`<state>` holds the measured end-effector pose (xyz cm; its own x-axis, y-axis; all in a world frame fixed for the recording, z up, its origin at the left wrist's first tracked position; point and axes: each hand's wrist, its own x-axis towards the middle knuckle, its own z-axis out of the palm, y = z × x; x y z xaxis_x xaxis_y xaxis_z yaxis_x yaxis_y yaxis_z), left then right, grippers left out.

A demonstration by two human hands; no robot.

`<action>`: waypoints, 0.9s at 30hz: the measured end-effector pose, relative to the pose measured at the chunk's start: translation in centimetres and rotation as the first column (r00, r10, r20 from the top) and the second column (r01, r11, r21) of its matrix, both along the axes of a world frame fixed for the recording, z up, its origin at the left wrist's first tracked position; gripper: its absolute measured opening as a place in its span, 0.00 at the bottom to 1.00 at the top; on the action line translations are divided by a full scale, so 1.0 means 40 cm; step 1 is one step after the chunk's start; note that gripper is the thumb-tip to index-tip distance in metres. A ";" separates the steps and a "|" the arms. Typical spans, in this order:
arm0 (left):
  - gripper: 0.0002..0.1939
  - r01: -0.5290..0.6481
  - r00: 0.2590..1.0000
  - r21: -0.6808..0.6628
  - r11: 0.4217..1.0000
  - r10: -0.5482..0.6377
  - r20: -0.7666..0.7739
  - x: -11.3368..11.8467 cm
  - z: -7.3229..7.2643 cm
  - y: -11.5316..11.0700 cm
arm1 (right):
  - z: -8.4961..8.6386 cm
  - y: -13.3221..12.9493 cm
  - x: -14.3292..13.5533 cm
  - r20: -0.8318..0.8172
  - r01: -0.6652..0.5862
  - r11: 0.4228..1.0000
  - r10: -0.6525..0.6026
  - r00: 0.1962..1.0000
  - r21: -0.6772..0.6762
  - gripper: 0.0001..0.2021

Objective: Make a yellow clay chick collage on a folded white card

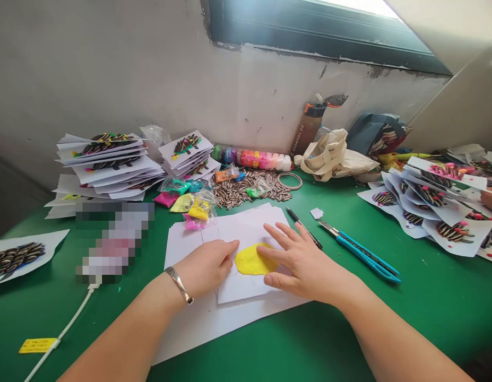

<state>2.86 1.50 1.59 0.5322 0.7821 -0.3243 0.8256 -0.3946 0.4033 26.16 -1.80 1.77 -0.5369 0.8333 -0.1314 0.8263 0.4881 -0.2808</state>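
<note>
A flat yellow clay patch [248, 261] lies on a white sheet with faint pencil lines [233, 291], on top of a stack of white paper [182, 329]. My right hand [295, 257] is spread over the patch's right part, fingertips touching the clay, with nothing held. At the patch's left edge is my left hand [208, 265], its index finger stretched out and resting near the clay, the other fingers curled under. A metal bracelet [179, 285] circles my left wrist.
Sunflower seeds [246, 188] and bagged clay [200, 208] lie beyond the paper. A black pen [303, 227] and blue cutter [363, 254] sit right. Finished pictures are piled left [110, 164] and right [421, 199], where another person's hand [491, 199] shows.
</note>
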 end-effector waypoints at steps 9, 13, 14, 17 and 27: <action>0.23 0.004 1.000 -0.009 1.000 -0.004 -0.022 0.004 0.001 0.001 | 0.002 0.003 0.009 -0.015 0.011 1.000 -0.011 1.000 -0.015 0.25; 0.23 -0.002 1.000 -0.009 1.000 0.002 -0.021 0.004 0.003 0.003 | 0.005 0.001 0.017 -0.023 0.009 0.999 -0.010 1.000 -0.033 0.25; 0.24 -0.008 1.000 -0.007 1.000 0.007 -0.018 0.003 0.003 0.003 | 0.006 0.000 0.019 -0.024 0.011 0.999 -0.012 1.000 -0.035 0.25; 0.24 -0.013 1.000 -0.006 1.000 0.013 -0.015 0.002 0.001 0.002 | 0.010 -0.003 0.023 -0.017 -0.007 0.999 0.006 1.000 -0.048 0.26; 0.25 -0.015 1.000 -0.017 1.000 0.015 0.005 -0.002 -0.008 0.004 | 0.021 -0.007 0.043 -0.025 -0.039 0.992 0.036 0.999 -0.119 0.24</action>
